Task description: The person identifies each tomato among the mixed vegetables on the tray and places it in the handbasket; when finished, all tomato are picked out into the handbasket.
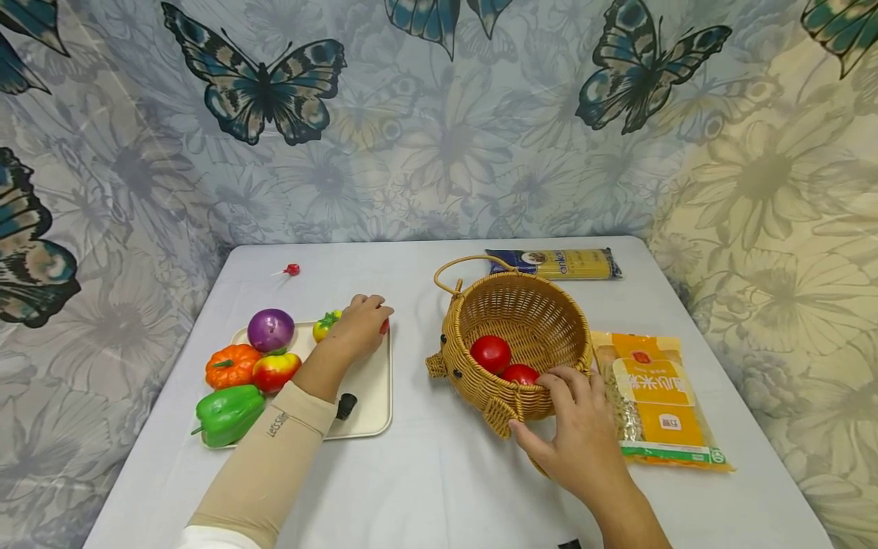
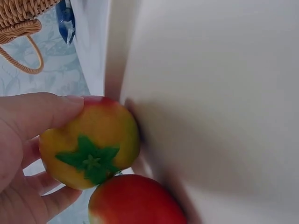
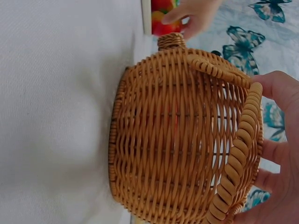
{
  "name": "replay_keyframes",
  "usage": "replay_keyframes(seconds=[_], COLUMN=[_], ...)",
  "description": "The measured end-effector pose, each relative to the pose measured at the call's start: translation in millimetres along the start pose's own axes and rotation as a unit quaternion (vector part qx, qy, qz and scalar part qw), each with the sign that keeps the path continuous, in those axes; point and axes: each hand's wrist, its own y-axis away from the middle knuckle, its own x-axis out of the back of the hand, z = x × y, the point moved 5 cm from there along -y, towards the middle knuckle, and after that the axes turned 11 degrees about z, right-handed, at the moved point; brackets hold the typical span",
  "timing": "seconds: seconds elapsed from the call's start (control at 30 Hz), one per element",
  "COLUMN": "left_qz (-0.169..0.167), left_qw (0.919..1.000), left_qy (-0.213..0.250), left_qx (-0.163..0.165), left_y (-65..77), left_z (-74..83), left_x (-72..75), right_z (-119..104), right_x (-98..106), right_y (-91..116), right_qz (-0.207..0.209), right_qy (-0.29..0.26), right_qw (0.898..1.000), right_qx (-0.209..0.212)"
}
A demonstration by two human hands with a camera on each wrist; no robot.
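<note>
On the right of the cream tray (image 1: 370, 423), my left hand (image 1: 358, 328) grips a tomato (image 2: 100, 144), yellow-orange with a red patch and a green star-shaped calyx. Thumb and fingers lie around it. Touching it is a second tomato (image 2: 138, 200), red on the side seen in the left wrist view. My right hand (image 1: 579, 427) holds the near rim of a woven animal-shaped basket (image 1: 473, 396), thumb outside by a looped handle (image 3: 238, 149). Two red tomatoes (image 1: 491, 354) lie inside the basket, one partly hidden by its rim.
A purple onion (image 1: 270, 330), an orange pumpkin (image 1: 233, 367), a red-yellow fruit (image 1: 276, 372) and a green pepper (image 1: 229, 414) crowd the tray's left side. A lollipop (image 1: 292, 270) lies behind. Beyond the basket is a pasta pack (image 1: 562, 264); a grain bag (image 1: 661, 396) lies right.
</note>
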Motion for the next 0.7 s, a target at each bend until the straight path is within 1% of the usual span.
replay_keyframes(seconds=[0.2, 0.37, 0.7], left_qz=[-0.001, 0.007, 0.047], left_qw=[0.9999, 0.9996, 0.9966], left_qy=[0.016, 0.026, 0.064], left_qx=[0.005, -0.002, -0.02], left_y=[1.5, 1.8, 7.7], left_z=[0.4, 1.7, 11.0], left_x=[4.0, 7.9, 24.9], right_z=[0.5, 0.6, 0.6], right_x=[-0.1, 0.0, -0.3], right_y=[-0.8, -0.4, 0.3], right_qz=[0.002, 0.004, 0.002], right_qy=[-0.001, -0.002, -0.002], right_qw=[1.0, 1.0, 1.0], right_qx=[0.001, 0.001, 0.0])
